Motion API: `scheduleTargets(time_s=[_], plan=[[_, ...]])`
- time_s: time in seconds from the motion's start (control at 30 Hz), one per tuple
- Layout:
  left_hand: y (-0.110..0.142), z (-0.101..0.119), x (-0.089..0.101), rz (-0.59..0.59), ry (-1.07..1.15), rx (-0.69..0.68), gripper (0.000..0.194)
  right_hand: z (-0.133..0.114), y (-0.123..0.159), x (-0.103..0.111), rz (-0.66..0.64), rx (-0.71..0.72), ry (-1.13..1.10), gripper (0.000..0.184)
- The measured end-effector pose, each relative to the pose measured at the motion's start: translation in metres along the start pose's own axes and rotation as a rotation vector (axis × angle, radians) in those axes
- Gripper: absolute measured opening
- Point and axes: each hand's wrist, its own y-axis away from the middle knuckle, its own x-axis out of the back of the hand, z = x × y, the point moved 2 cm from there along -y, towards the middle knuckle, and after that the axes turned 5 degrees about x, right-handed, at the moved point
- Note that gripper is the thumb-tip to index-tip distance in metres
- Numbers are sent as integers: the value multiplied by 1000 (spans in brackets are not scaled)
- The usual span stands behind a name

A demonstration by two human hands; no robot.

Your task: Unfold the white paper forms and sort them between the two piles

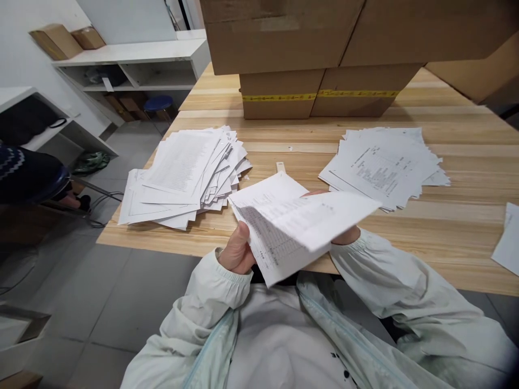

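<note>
Basically, boxes (279, 102) stood on tabletop (284, 132), contents hidden, yellow tape (357, 93) print unreadable; left hand (237, 251) had fingers clamped on papers (279, 237), right hand (347, 236) mostly covered, fingers unclear.

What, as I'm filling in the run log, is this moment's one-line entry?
left hand, right hand: holding printed sheets | table left: paper pile | table right: second pile | beyond: cardboard boxes

The light wood-grain worktop (284, 132) looks smooth with a faint sheen; the large brown cardboard boxes (279, 43) are matt, crossed by glossy yellow tape (357, 93). The loose printed white sheets (308, 221) are smooth, matt paper.
</note>
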Motion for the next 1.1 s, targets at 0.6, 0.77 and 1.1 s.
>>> scheduleTargets(time_s=[0.6, 0.77, 1.1], plan=[[2, 9, 13, 168, 169, 169, 54, -5, -28, 50, 663, -215, -719, 29], [2, 8, 14, 171, 159, 192, 53, -1, -24, 46, 579, -185, -675, 28], [-1, 28, 14, 137, 111, 176, 57, -3, -7, 24, -118, 260, -91, 20]])
